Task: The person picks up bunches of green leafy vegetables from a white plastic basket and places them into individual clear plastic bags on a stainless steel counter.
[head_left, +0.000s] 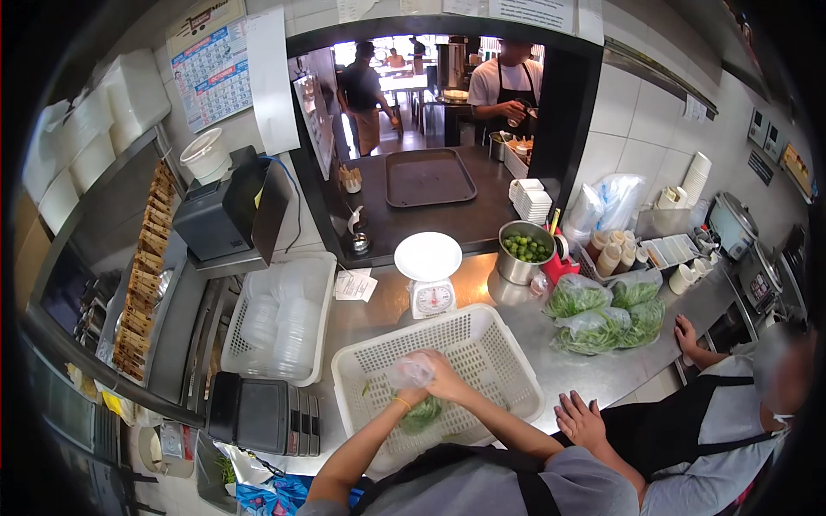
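Over a white perforated plastic basket [500,322], both of my hands are closed around the gathered neck of a clear plastic bag of leafy greens [423,414]. My left hand [412,395] is lower on the neck, with a yellow rubber band around its wrist. On the right side of the neck is my right hand [442,377], and clear plastic [410,372] bunches up above the fingers. The filled part of the bag hangs inside the basket, partly hidden by my left forearm. Loose green bits lie on the basket floor.
Behind the basket stands a dial scale [433,297] with a white pan. Several bagged greens [606,316] and a steel pot of small green citrus [526,251] sit right. A co-worker's hand [581,422] rests at the counter edge. Left are a basket of plastic containers [277,316] and a black device [261,413].
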A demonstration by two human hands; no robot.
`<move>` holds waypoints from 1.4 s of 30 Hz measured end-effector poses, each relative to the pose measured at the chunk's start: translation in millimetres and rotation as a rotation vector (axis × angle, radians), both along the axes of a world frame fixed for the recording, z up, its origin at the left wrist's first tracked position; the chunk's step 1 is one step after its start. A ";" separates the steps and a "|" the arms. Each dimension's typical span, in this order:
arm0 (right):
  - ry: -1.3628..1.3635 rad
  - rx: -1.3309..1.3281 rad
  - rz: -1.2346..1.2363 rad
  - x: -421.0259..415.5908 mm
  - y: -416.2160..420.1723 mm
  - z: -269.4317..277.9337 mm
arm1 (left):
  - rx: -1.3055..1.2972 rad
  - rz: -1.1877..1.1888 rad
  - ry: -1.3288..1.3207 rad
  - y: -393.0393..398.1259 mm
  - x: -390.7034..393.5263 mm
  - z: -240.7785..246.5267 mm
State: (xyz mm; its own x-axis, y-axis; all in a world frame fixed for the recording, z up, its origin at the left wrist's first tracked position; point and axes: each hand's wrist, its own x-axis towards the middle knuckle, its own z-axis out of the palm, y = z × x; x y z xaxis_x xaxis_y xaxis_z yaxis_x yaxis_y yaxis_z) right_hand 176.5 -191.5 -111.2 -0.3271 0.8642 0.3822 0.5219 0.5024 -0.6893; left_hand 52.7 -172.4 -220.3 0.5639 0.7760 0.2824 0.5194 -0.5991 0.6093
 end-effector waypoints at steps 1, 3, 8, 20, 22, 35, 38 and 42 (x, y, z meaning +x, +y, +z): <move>0.020 -0.023 0.017 7.7 -0.6 -7.1 | 0.023 0.014 0.012 1.1 10.3 -6.2; 0.011 -0.002 0.069 20.0 0.9 -15.8 | 0.066 0.046 -0.047 5.3 25.9 -20.1; 0.428 -0.429 0.218 9.5 0.8 5.3 | 0.195 0.174 -0.338 10.7 14.7 -56.9; 1.490 -0.842 0.085 36.9 18.8 11.8 | 0.120 0.105 -0.143 -13.8 4.2 79.8; 1.183 -0.648 0.120 38.7 18.5 -6.2 | 0.101 0.127 -0.078 1.8 -6.1 53.1; -0.309 -0.318 0.114 -7.2 9.0 -3.9 | -0.103 0.195 0.005 -10.2 11.9 -1.7; -0.323 -0.288 0.093 -23.4 6.9 -8.1 | 0.106 0.132 0.304 -13.9 18.8 17.7; -0.255 -0.286 0.089 -31.1 -0.6 -12.3 | 0.295 0.128 0.602 -8.1 19.8 13.2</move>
State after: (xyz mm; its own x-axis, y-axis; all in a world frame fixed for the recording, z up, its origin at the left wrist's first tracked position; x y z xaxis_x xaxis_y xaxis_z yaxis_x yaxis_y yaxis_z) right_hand 145.4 -192.2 -123.6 -0.4586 0.8883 0.0268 0.6578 0.3595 -0.6619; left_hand 72.5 -180.5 -207.1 0.5979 0.7859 0.1579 0.7946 -0.6070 0.0123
